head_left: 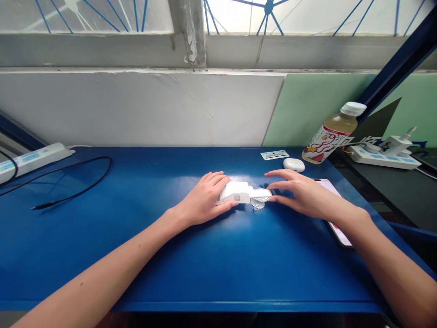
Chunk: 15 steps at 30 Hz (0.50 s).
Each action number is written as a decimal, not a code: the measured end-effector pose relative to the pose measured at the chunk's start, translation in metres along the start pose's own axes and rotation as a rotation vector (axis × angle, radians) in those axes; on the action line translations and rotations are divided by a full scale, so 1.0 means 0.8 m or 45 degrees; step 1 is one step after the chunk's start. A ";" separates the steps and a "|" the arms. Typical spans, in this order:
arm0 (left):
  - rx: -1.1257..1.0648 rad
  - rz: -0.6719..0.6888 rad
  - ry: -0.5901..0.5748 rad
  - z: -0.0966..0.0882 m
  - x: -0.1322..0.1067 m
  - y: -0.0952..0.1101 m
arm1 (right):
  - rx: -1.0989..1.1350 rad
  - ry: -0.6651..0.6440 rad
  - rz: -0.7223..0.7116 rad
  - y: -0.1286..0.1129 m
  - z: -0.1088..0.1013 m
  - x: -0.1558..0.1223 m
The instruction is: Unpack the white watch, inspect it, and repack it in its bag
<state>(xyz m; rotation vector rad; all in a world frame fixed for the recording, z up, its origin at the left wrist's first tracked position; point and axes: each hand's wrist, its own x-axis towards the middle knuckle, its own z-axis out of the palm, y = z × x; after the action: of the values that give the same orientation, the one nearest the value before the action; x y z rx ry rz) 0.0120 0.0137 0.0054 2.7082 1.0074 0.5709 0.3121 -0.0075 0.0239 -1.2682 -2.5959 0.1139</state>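
A small white plastic device [239, 192] with a printed code label lies on the blue table [136, 255], near its middle. My left hand [205, 200] grips the device's left end, fingers curled over the top and thumb below. My right hand [300, 193] rests at the device's right end, where a white coiled part [261, 195] sticks out. Its fingers are stretched and slightly apart, their tips touching that part. A few tiny silver bits [256, 207] lie just under the device.
A white earbud case [294, 164] and a small card [275, 155] lie behind my right hand. A phone [336, 228] lies under my right wrist. A drink bottle [332, 134] leans at the right. Power strips [32, 159] [384, 157] and a black cable [75, 191] flank the table.
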 end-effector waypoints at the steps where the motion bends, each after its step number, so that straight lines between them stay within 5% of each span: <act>1: 0.003 0.011 0.004 0.001 0.000 0.000 | 0.001 -0.019 0.011 -0.003 0.001 0.000; 15: -0.005 0.021 -0.033 0.004 -0.001 0.001 | 0.123 0.092 -0.037 -0.027 0.031 0.011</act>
<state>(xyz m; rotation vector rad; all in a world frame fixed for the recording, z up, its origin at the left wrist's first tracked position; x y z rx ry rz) 0.0133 0.0125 0.0023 2.7156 0.9776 0.5392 0.2841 -0.0127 0.0053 -1.1787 -2.5148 0.1828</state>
